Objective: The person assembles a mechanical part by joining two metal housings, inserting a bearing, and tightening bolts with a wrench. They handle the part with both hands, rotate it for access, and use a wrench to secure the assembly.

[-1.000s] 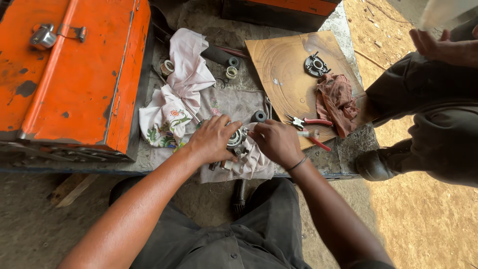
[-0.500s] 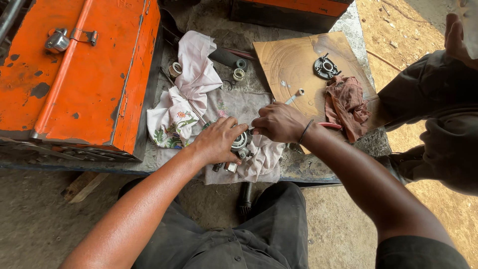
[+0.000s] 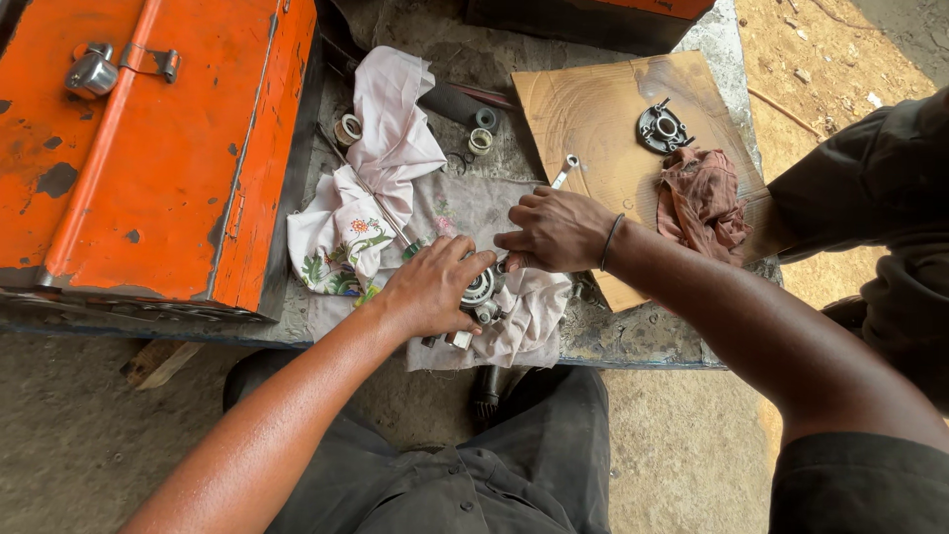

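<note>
Down at desk (image 3: 643, 341) centre, left hand (image 3: 430, 289) is cupped over a small round metal part (image 3: 480, 293), fingers clamped on its top; part sits on a pale grey cloth (image 3: 534, 307) near desk front edge. Right hand (image 3: 556, 229) lies just above it, palm down, fingers spread & loosely curled, tips touching cloth next to the part; can't tell if it grips anything.

Around: big orange metal box (image 3: 148, 148) w/ latch on the left, hard up against the work area. Floral white rag (image 3: 371, 198) bunched betw. box & hands. Small rings (image 3: 348, 129) and a dark tube (image 3: 457, 102) behind the rag. Cardboard sheet (image 3: 593, 109) to the right carries a dark round flange (image 3: 662, 127), a reddish rag (image 3: 700, 203) and a spanner (image 3: 564, 171), its open end poking out just behind right hand. Another person's dark sleeve (image 3: 860, 208) crowds the far right edge.

Vs 0.5 s ago: left hand unchanged on the part; right hand has flattened & shifted slightly off the part, wrist now further from the reddish rag.
</note>
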